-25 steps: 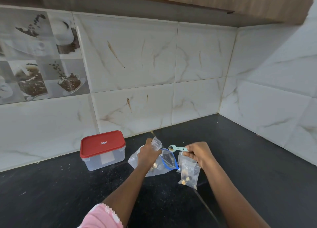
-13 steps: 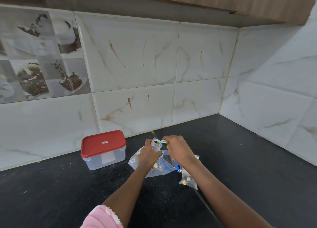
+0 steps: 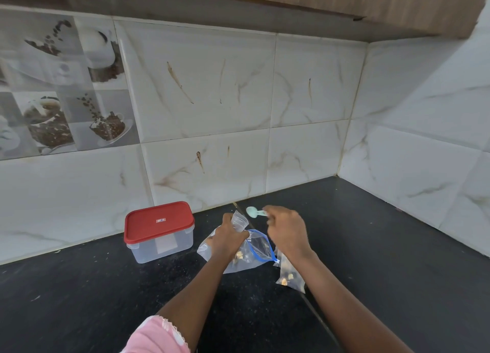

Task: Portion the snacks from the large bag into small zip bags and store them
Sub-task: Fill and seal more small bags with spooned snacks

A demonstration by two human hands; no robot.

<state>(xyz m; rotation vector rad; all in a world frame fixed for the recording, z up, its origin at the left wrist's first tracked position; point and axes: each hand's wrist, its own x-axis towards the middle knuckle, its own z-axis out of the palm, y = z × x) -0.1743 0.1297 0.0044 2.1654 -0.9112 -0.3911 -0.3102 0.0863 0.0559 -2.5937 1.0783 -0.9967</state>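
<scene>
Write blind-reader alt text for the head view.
A person's left hand grips a small zip bag above the large bag on a black counter, while the right hand holds a mint spoon beside it. A filled small bag and a red-lidded container sit nearby.

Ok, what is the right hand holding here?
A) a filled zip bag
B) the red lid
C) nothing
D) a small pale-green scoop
D: the right hand grips the handle of the pale-green scoop, its bowl near the small bag that the left hand holds; the red lid sits on its container.
</scene>
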